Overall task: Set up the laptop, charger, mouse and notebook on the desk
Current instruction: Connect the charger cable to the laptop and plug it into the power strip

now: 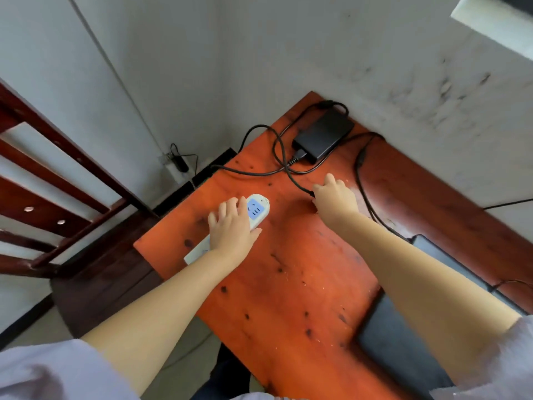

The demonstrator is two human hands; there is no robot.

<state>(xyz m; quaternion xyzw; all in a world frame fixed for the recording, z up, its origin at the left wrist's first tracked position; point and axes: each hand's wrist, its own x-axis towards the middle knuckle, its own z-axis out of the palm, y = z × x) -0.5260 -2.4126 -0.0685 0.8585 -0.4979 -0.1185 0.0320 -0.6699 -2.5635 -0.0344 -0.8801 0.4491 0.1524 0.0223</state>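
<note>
Under both hands lies one orange-red wooden table (288, 272), glossy, flecked with dark knots and pale crumbs. The left hand (232, 226) lies flat, fingers spread and straight, pressing on a white plastic power strip (253, 212); this is long with a rounded end, one blue socket panel showing just past the fingertips, its other end poking out near the wrist at the table edge. The right hand (334, 194) is just right of it, the two hands apart, its fingers curled over the end of a black cable (297, 180). The plug itself is hidden under the fingers, so I cannot tell how it is pinched.

Beyond the right hand sits the charger (323, 137), one flat matte black brick, rectangular, near the far table corner against the wall (375, 53). Two thin black cords loop out of it and cross between brick and hand.

Under the right forearm lies the laptop (403, 350), a dark, smooth slab, lid closed as far as I can see, partly covered by the arm.

Left of the left hand, off the table, stands a dark red wooden frame (57, 180) with slanted slats.
</note>
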